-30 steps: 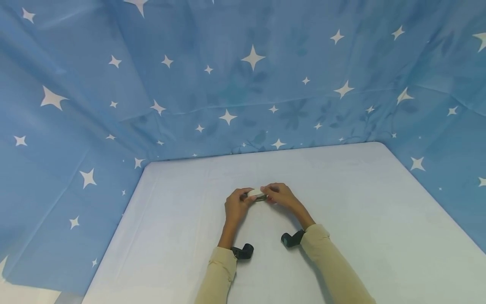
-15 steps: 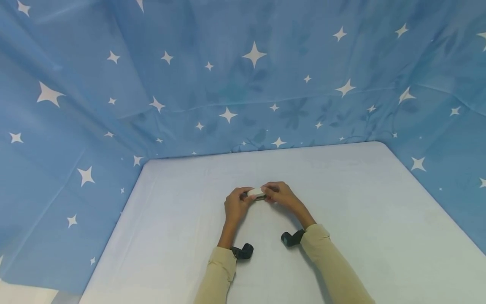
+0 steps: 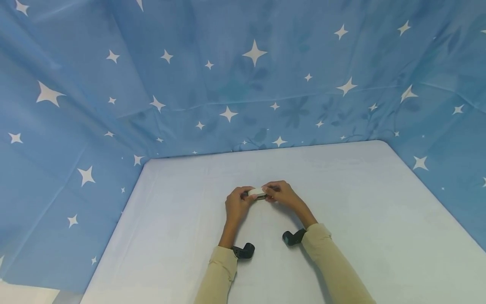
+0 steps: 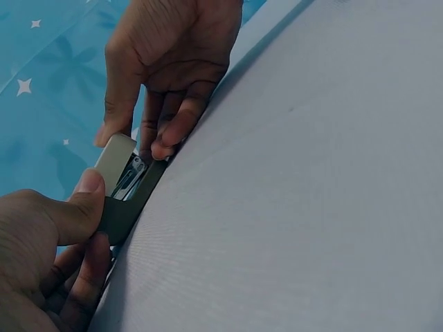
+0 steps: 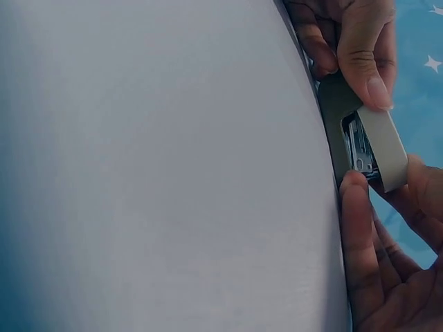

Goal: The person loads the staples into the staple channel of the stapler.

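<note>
A small stapler (image 3: 257,193) with a cream top, a dark green base and bare metal parts inside is held low over the white table. My left hand (image 3: 237,205) grips one end; in the left wrist view its thumb (image 4: 88,190) presses the stapler's side, with fingers curled below. At the other end, my right hand (image 3: 282,195) pinches the stapler. In the right wrist view, one fingertip (image 5: 355,181) touches near the metal parts, and another digit lies against the end of the cream top (image 5: 385,145). The underside is hidden.
The white table surface (image 3: 341,202) spreads around both hands. A blue curtain with white stars (image 3: 228,76) hangs behind the table and along its sides. Dark wrist cameras (image 3: 244,251) sit at the cuffs of the beige sleeves.
Both hands keep the stapler in nearly the same place and hold. The head view has shifted slightly.
</note>
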Available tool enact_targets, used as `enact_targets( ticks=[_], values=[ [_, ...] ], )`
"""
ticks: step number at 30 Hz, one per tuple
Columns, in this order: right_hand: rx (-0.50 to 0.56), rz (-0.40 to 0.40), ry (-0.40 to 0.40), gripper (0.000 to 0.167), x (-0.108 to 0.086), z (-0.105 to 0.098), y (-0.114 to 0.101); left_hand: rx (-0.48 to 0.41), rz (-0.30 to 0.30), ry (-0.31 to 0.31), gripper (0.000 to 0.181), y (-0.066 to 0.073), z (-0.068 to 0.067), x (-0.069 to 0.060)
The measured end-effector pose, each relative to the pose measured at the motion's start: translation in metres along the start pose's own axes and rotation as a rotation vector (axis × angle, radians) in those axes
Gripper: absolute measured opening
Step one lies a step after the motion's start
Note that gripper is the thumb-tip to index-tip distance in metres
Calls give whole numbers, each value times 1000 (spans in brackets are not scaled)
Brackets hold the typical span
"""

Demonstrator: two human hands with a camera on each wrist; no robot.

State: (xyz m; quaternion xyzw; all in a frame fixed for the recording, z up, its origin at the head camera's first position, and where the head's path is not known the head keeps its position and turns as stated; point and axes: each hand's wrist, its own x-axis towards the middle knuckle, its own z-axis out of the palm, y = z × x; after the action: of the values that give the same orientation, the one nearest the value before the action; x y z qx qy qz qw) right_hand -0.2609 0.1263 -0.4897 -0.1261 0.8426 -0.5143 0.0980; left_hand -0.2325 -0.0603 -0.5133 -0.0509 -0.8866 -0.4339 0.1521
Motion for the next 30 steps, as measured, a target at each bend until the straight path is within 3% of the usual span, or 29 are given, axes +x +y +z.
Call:
enact_targets(
  ticks=[3, 8, 20, 24, 30],
  values=[
    [-2, -13, -4, 33, 0, 0, 2, 0, 2, 3, 34, 0, 0, 0],
    [9, 32, 0, 36, 0, 2, 7, -1, -15, 5, 30, -2, 1, -1],
    [140, 57, 118, 36, -4, 6, 11, 63, -59, 31, 35, 3, 8, 0],
    [162, 68, 141, 37, -7, 6, 9, 52, -76, 9, 35, 1, 9, 1],
    [133, 86, 190, 39, -9, 5, 7, -19, -52, -54, 41, -2, 5, 3]
  ],
)
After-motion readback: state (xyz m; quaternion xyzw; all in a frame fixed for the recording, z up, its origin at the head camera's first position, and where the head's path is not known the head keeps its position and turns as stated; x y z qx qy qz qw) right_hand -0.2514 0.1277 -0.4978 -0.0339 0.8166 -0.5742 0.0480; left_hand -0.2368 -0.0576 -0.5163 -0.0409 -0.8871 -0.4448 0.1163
